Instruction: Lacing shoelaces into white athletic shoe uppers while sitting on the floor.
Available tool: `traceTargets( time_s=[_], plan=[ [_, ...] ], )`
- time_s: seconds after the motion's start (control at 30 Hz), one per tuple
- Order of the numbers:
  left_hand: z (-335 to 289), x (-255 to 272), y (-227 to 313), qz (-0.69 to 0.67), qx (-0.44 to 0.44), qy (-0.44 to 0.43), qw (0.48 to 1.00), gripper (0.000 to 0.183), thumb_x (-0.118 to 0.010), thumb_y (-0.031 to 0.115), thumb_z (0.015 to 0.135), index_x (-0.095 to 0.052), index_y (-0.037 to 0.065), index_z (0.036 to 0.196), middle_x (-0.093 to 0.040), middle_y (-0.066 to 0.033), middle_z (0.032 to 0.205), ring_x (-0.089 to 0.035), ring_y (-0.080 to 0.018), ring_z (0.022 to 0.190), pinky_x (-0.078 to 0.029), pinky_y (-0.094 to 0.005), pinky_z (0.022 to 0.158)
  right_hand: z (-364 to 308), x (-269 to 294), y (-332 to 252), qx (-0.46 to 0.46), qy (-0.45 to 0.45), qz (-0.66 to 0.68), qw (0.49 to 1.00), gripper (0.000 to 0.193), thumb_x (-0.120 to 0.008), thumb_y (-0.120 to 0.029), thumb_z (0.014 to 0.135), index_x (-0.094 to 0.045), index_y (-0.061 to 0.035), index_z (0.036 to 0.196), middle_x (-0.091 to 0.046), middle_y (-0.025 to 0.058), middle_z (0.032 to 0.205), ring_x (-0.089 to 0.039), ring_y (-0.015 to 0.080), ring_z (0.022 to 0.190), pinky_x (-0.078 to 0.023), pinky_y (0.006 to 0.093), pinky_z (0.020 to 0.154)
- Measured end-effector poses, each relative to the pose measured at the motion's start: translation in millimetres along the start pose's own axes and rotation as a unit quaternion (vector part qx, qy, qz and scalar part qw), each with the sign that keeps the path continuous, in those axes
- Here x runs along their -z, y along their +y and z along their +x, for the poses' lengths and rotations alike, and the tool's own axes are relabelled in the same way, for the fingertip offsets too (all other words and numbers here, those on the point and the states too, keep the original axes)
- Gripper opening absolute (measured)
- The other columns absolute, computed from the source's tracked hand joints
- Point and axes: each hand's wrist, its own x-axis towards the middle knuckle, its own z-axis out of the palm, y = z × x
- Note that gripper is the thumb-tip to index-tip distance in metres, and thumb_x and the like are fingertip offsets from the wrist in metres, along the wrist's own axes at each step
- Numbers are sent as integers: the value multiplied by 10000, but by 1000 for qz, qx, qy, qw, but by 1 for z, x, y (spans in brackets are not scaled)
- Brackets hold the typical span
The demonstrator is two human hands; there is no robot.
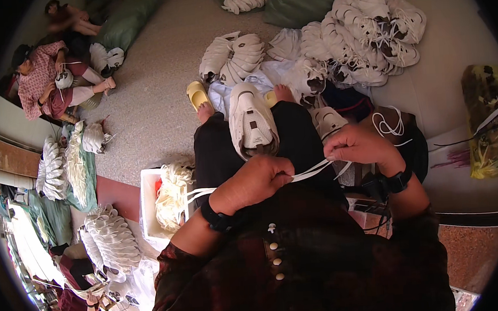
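Two bare hands are working above one lap. One white mesh shoe with small dark windows (250, 107) sits there, between two legs in black trousers (211, 143). Thin white cloth laces (311, 170) stretch across the gap between the hands, just on the body side of the shoe. I see at least two strands, but cannot count them all.

The hands are apart. The left hand (253, 183) is curled, its thumb and fingers closed on the laces. Its back faces up and its fingers point right. The right hand (358, 144) is a bit farther from the body, with its fingertips pinched on the laces and pointing left. Both elbows are bent, and each wrist wears one black band (398, 182).

One white box with straight sides (147, 204) is by the left leg, full of cream laces (172, 197). One loose loop of white lace (388, 125) lies past the right hand. Two yellow slippers (198, 96) are by two bare feet. Many white shoes in a big heap (368, 0) overlap too much to count. Three other people (44, 77) show on the left.
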Motion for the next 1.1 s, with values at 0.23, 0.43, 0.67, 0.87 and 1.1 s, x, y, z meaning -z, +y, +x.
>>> traceTargets(
  time_s=[0.23, 0.43, 0.67, 0.87, 1.1],
  plan=[
    [12, -7, -8, 43, -20, 101, 994, 55, -592, -24, 771, -550, -1, 799, -558, -95, 709, -570, -203, 691, -443, -290, 637, 21, -41, 26, 172, 193, -108, 960, 253, -657, -100, 739, -567, 7, 950, -579, 91, 755, -580, 246, 703, -443, 355, 650],
    [-16, 28, -10, -102, 87, 242, 961, 81, -590, 29, 824, -547, 4, 761, -523, 10, 647, -441, -47, 620, -370, -207, 553, 57, -34, 6, 28, 15, 206, 978, 117, -594, -100, 837, -610, 15, 849, -515, -1, 602, -461, 66, 571, -374, 221, 528],
    [-110, 68, -81, -87, 191, 432, 877, 104, -573, 60, 845, -544, 18, 754, -494, 54, 676, -404, -32, 628, -345, -182, 569, 63, -11, 28, 86, 109, 64, 988, 115, -586, -85, 784, -615, 20, 746, -552, 73, 581, -490, 120, 539, -388, 259, 529],
    [-125, 62, -119, 353, 287, 321, 831, 147, -630, 68, 725, -561, -13, 826, -608, -165, 824, -584, -330, 717, -467, -366, 672, 101, -25, 45, 81, 102, 48, 990, 108, -584, -85, 812, -607, 20, 798, -580, 91, 623, -503, 125, 551, -408, 277, 543],
    [13, 42, -46, -210, 108, 171, 957, 297, -569, 165, 876, -523, -34, 1092, -608, -118, 864, -578, -148, 771, -466, -271, 699, 151, -45, 21, 124, 84, -33, 988, 138, -564, -111, 764, -550, 13, 705, -544, 184, 639, -544, 344, 600, -427, 383, 576]
  ],
)
